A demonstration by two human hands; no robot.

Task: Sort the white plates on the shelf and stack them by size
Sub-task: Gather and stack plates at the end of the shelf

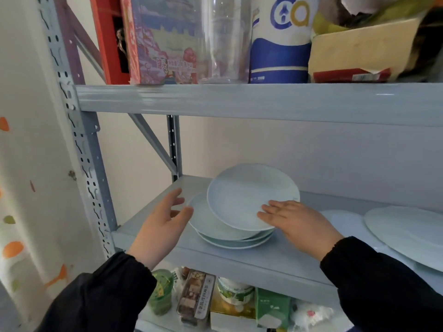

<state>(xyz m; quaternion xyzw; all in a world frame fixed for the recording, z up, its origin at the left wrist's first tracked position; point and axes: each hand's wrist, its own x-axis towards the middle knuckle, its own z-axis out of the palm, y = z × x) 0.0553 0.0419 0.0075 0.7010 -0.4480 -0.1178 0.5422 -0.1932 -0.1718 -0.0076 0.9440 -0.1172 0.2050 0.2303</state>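
Observation:
A stack of white plates (223, 233) sits on the grey middle shelf (148, 226). Its top plate (247, 192) lies tilted and shifted to the right of the ones below. My right hand (299, 224) rests flat on that top plate's near right rim, fingers straight. My left hand (163, 224) hovers open at the stack's left edge, fingertips close to the lower plate's rim. More white plates lie on the same shelf at the right: a small one (345, 224) behind my right wrist and a large one (407, 233) near the frame edge.
The shelf above (239, 101) hangs low over the plates and carries boxes, a clear glass jar (225, 39) and a blue-white roll. The shelf below holds food jars and packets (196, 298). A perforated grey upright (79, 144) stands at the left.

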